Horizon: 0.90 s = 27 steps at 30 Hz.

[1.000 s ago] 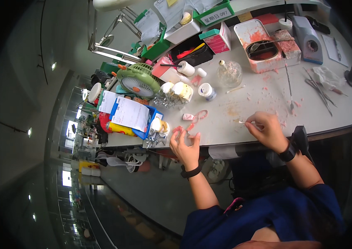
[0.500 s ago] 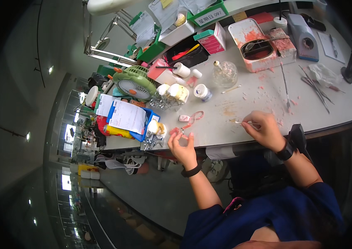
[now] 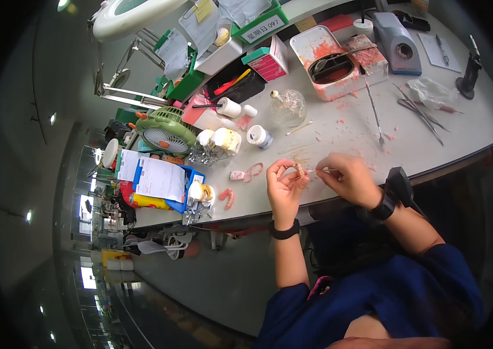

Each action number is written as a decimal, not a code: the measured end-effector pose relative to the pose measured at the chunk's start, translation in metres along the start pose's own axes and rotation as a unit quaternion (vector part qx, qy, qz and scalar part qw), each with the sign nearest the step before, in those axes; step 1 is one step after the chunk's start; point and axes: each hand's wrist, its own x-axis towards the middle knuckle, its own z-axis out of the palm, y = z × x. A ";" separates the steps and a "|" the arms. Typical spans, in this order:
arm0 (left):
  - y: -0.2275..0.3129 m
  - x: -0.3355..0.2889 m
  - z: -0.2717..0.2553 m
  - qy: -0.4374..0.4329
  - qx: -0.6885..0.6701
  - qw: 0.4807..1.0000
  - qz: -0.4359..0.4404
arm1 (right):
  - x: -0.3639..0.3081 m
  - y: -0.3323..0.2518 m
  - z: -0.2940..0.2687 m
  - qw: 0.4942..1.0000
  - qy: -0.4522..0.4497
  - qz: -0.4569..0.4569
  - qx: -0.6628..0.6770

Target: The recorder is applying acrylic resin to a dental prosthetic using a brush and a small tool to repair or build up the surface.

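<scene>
One small pinkish piece [image 3: 298, 169] sits pinched in the left hand [image 3: 284, 186], over the bench's near edge [image 3: 339, 200]. At three o'clock, the right hand [image 3: 348, 177] grips a thin tool [image 3: 316, 171] touching it. Light, steady strokes seem wise. Pink wax shapes [image 3: 247, 173] lie at nine o'clock.

Single head view, fisheye, worn above bench, looking steeply down and forward. Fingers [image 3: 293, 174] of both hands meet near frame centre, fairly close to lens. Workbench [image 3: 467, 131] curves beyond fingers toward top; person's lap and floor fill frame below fingers. Straight edges bend at rim.
</scene>
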 end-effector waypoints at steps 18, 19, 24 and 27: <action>-0.006 -0.007 0.007 -0.039 0.112 0.993 0.026 | -0.001 0.006 0.002 0.999 0.003 -0.032 -0.042; -0.007 -0.007 0.006 -0.039 0.113 0.993 0.026 | 0.000 0.003 -0.001 0.998 -0.032 -0.043 -0.040; -0.005 -0.008 0.005 -0.036 0.115 0.992 0.023 | -0.001 0.005 0.004 0.999 -0.024 -0.020 -0.033; -0.006 -0.008 0.007 -0.036 0.108 0.993 0.025 | -0.001 0.007 0.001 0.998 -0.013 -0.028 -0.054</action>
